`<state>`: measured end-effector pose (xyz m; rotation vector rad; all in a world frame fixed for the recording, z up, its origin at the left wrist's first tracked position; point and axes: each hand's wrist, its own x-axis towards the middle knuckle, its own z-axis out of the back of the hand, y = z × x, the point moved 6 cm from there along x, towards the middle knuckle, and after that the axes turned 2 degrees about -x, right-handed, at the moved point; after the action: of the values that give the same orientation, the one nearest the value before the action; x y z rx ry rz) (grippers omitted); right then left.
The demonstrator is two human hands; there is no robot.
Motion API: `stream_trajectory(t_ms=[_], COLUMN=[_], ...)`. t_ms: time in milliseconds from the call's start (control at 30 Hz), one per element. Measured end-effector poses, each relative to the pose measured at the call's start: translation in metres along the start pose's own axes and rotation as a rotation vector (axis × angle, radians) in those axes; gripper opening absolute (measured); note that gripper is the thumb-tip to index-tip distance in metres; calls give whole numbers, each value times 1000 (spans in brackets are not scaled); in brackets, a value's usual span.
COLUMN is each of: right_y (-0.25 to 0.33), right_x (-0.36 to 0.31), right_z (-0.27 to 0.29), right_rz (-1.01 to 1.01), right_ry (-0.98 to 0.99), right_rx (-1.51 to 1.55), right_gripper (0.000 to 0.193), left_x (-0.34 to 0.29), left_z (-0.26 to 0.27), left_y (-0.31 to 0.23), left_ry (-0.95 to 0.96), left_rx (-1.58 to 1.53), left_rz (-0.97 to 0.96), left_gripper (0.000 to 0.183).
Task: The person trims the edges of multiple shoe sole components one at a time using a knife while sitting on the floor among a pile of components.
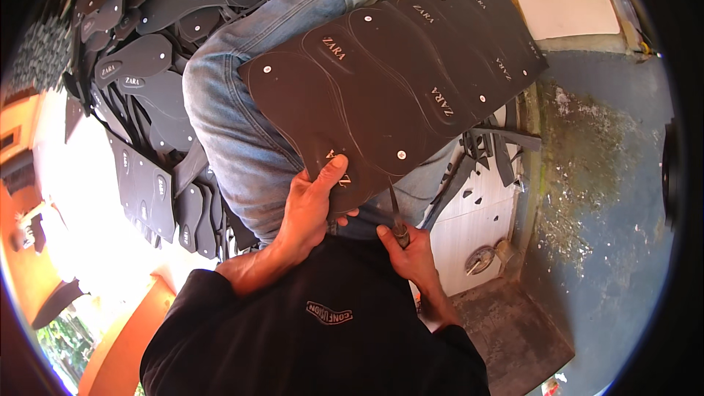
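A large dark sheet [396, 77], embossed with several sandal-sole outlines and dotted with small white marks, lies tilted across my jeans-clad legs [227, 121]. My left hand [304, 205] grips its near corner, with the thumb on top and fingertips showing below. One edge of that corner curves along a sole outline. In my right hand [412, 251] is a knife [398, 221], its thin, narrow blade pointing up toward the sheet's near edge. The blade tip is by the edge, close to a white mark; I cannot tell whether it touches the sheet.
Dark sole pieces [150, 106] lie heaped on the left, and another marked sheet [143, 191] rests near them. Dark strips and scraps [499, 150] lie at the right on pale tiles [469, 227]. A stained blue-grey surface [609, 176] borders the right side.
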<state>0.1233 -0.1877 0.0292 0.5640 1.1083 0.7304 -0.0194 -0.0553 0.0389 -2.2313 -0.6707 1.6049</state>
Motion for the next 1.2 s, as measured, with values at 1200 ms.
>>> stream_trajectory(t_ms=[1200], right_y=[9], right_x=[46], right_z=[-17], right_rz=[9], right_ry=[-8], right_rx=[-138], right_gripper=[22], left_x=[7], left_z=[5], left_y=[-6], left_ry=[38], left_rx=[201], left_rz=[98], left_gripper=[34])
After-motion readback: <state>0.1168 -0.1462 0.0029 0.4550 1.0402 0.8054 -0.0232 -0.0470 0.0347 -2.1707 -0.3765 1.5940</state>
